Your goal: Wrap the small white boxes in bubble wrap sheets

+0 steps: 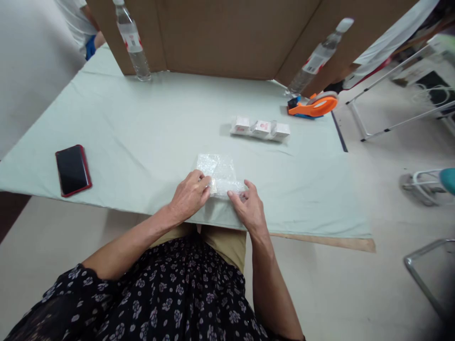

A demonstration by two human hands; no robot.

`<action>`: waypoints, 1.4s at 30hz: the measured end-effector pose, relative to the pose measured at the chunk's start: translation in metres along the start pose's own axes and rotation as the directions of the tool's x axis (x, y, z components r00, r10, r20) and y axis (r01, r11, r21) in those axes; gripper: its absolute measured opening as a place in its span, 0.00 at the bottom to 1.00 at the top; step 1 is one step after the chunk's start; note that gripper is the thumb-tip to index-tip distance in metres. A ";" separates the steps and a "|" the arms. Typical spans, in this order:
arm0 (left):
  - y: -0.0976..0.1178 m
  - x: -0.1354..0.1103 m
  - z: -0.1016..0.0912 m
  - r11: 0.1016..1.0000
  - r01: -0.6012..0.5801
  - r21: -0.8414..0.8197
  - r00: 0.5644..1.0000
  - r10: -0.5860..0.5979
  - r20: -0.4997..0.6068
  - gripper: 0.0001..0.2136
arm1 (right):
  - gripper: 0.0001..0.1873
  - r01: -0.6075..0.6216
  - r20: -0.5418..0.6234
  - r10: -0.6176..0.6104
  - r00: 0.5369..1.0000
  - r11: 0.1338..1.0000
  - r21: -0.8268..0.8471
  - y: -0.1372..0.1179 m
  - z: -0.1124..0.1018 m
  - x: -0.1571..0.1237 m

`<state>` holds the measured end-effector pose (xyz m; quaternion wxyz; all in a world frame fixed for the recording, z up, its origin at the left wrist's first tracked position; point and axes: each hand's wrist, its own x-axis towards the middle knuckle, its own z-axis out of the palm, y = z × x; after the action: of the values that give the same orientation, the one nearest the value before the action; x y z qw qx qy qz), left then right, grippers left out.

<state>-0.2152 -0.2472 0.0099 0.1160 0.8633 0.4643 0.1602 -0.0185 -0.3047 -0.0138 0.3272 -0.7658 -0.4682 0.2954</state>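
head view: left hand and right hand hold both ends of rolled bubble wrap between thumb and fingers. boxes lie beyond the right hand.

Soft, even light fills the view, leaving the pale green tablecloth bright and slightly washed out, while the brown cardboard panel looks duller. Faint, blurry-edged shadows lie beside the three wrapped boxes and under the table edge. Small white glints break up the bubble wrap, hiding its fine detail. Wide-angle distortion tilts the left water bottle and right water bottle outward. Toward the right margin, the metal tube frame smears, and the lower corner darkens.
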 end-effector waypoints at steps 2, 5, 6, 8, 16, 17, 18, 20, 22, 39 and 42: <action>0.000 0.002 -0.003 1.000 0.002 0.014 1.000 -0.002 0.026 0.08 | 0.49 -0.009 -0.020 0.011 1.000 0.998 0.063 -0.003 0.008 0.006; 0.001 0.005 -0.006 0.999 -0.011 0.043 0.998 0.009 0.056 0.07 | 0.48 -0.015 -0.042 0.022 0.999 0.988 0.153 -0.004 0.017 0.014; 0.001 0.006 -0.007 0.999 -0.019 0.050 0.998 0.016 0.059 0.07 | 0.47 -0.008 -0.045 0.016 0.999 0.984 0.178 -0.004 0.019 0.015; 0.000 0.007 -0.007 0.998 -0.037 0.060 0.998 0.034 0.060 0.07 | 0.43 0.003 -0.042 0.005 0.999 0.981 0.196 -0.005 0.023 0.018; 0.002 0.012 -0.012 0.998 0.001 0.060 0.991 -0.009 0.133 0.06 | 0.12 0.042 -0.052 -0.042 0.998 0.999 -0.002 -0.031 0.022 0.024; 0.002 0.012 -0.013 0.998 0.017 0.056 0.988 -0.025 0.153 0.07 | 0.10 0.048 -0.051 -0.048 0.998 0.999 -0.004 -0.035 0.022 0.024; 0.003 0.013 -0.013 0.998 0.031 0.048 0.984 -0.039 0.174 0.07 | 0.09 0.055 -0.049 -0.055 0.997 0.998 0.000 -0.038 0.023 0.023; 0.004 0.014 -0.013 0.998 0.054 0.028 0.975 -0.059 0.215 0.08 | 0.09 0.065 -0.044 -0.064 0.997 0.997 0.030 -0.044 0.025 0.021; 0.004 0.015 -0.012 0.998 0.068 0.009 0.967 -0.068 0.245 0.08 | 0.11 0.055 -0.028 -0.052 0.998 0.994 0.095 -0.048 0.027 0.020; -0.007 0.014 -0.003 0.956 0.141 -0.256 0.974 -0.088 0.208 0.07 | 0.17 0.175 0.272 -0.218 0.937 0.969 0.173 -0.058 0.015 0.007; -0.009 0.012 -0.002 0.882 0.188 -0.432 0.978 -0.126 0.168 0.15 | 0.17 0.280 0.397 -0.309 0.864 0.951 0.130 -0.058 0.004 0.015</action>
<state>-0.2168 -0.2323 0.0107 0.3545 0.7819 0.4749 0.1935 -0.0465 -0.2702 0.0269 0.2882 -0.5938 -0.6277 0.4127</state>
